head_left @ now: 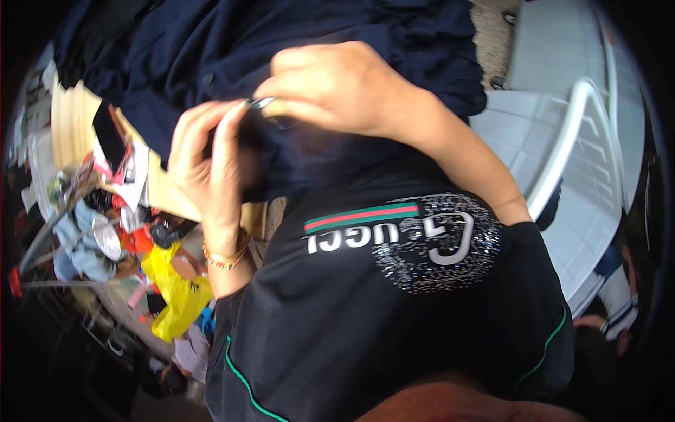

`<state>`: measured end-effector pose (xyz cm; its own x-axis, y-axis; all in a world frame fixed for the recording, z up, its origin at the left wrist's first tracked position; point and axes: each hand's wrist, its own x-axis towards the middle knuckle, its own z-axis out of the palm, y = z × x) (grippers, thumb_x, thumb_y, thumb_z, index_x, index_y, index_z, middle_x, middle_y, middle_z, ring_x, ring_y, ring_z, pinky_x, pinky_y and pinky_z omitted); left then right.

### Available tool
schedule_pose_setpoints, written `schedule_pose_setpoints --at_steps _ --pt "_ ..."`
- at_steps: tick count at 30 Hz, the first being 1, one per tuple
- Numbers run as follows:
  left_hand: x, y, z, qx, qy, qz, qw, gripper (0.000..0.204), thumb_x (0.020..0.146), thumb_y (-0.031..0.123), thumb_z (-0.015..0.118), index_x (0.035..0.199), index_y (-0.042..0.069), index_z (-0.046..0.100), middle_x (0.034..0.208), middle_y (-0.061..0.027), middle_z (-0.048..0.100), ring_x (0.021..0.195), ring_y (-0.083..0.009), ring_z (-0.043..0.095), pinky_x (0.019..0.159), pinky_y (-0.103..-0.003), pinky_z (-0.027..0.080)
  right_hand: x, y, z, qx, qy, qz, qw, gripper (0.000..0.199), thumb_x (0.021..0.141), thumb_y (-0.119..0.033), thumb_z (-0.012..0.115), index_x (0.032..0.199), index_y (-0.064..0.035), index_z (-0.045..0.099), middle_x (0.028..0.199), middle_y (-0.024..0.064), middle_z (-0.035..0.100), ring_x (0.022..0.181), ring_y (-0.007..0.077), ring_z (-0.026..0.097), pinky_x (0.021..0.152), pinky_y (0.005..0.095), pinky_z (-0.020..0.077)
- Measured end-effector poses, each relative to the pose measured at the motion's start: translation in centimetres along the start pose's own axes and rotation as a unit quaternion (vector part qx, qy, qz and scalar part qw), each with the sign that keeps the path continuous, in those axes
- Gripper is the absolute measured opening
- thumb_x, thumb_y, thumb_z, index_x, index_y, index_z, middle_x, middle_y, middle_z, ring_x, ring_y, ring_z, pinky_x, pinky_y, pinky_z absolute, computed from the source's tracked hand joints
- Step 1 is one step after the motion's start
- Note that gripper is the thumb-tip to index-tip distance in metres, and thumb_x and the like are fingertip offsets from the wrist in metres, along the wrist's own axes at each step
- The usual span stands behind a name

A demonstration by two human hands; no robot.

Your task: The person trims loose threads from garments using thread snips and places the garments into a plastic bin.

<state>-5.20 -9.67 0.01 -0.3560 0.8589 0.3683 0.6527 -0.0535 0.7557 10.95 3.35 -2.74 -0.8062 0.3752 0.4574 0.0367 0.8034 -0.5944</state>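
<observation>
**My left hand (204,151) and right hand (344,84) meet at a small dark shiny thing (260,103) over navy cloth (246,42)**

My hands come together near the middle of my view, fingertips almost touching. The right thumb and bent fingers pinch the small dark shiny thing, which sits right between the two sets of fingertips. It is blurred, with one bright glint, and I cannot tell what it is. My left thumb and fingers reach up to its near edge; whether they grip it too, I cannot tell.

Under and beyond both hands the navy cloth spreads in loose folds, with a dark button (207,79) on it. Toward me it runs up close to my black shirt (337,316), which carries a green and red stripe (362,218) and a sparkling silver patch (481,246) across the chest. A gold bracelet (223,261) circles my left wrist.

On my left, a pale wooden tabletop (67,126) shows from beneath the cloth, with a black flat thing (109,137) lying on it. Lower down on that side are a crowd of mixed items, among them a round whitish thing (107,235) and a crumpled yellow bag (179,302). On my right stands a white plastic chair (559,169), well apart from my hands.
</observation>
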Motion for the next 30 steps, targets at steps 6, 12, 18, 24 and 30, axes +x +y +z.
schedule_pose_setpoints --at_steps 6,12,18,24,30 --pt "0.6 -1.1 -1.5 -0.012 0.008 0.036 0.999 0.009 0.093 -0.002 0.063 0.102 -0.003 0.065 0.104 -0.0108 0.065 0.091 -0.0136 0.061 0.084 -0.024 0.049 -0.2 0.3 -2.3 0.156 -0.051 0.130 0.978 0.036 0.080 -0.041 0.074 0.096 -0.0092 0.072 0.086 0.0051 0.068 0.080 0.0252 0.068 0.068 0.0376 0.0530" --pt "1.9 2.1 -2.5 -0.136 -0.115 -0.120 0.977 0.066 0.076 0.003 0.077 0.137 0.004 0.051 0.131 -0.0066 0.056 0.072 -0.0058 0.054 0.073 -0.021 0.046 -2.8 1.5 -6.7 0.034 -0.246 0.207 0.946 0.041 0.069 -0.040 0.080 0.086 -0.0049 0.067 0.075 0.0093 0.068 0.068 0.0274 0.066 0.061 0.0378 0.0507" --pt "3.7 4.6 -1.2 0.020 -0.371 0.095 0.923 0.108 0.063 0.029 0.091 0.150 0.003 0.031 0.149 -0.0209 0.038 0.126 -0.0340 0.054 0.090 -0.039 0.053 -1.5 -1.7 -11.2 0.565 -0.095 0.158 0.804 0.028 0.062 0.005 0.086 0.077 0.0007 0.064 0.070 0.0019 0.062 0.060 0.0058 0.053 0.052 0.0222 0.0390" --pt "3.2 4.8 2.9 0.002 -0.440 0.165 0.883 0.046 0.073 0.013 0.076 0.115 0.002 0.059 0.103 -0.0200 0.063 0.090 -0.0412 0.064 0.078 -0.043 0.054 2.4 -3.6 -12.2 0.602 0.029 0.174 0.779 0.022 0.080 -0.013 0.076 0.092 0.0025 0.064 0.080 0.0003 0.065 0.068 0.0053 0.057 0.062 0.0203 0.0451" --pt "9.9 8.0 -3.5 -0.011 -0.257 0.035 0.966 0.024 0.082 0.005 0.064 0.105 0.002 0.066 0.102 -0.0124 0.068 0.094 -0.0217 0.068 0.072 -0.029 0.056 -0.5 1.5 -16.5 0.189 0.124 0.073 0.971 0.033 0.088 -0.024 0.074 0.108 0.0012 0.071 0.096 0.0048 0.069 0.069 0.0071 0.055 0.068 0.0236 0.0460"
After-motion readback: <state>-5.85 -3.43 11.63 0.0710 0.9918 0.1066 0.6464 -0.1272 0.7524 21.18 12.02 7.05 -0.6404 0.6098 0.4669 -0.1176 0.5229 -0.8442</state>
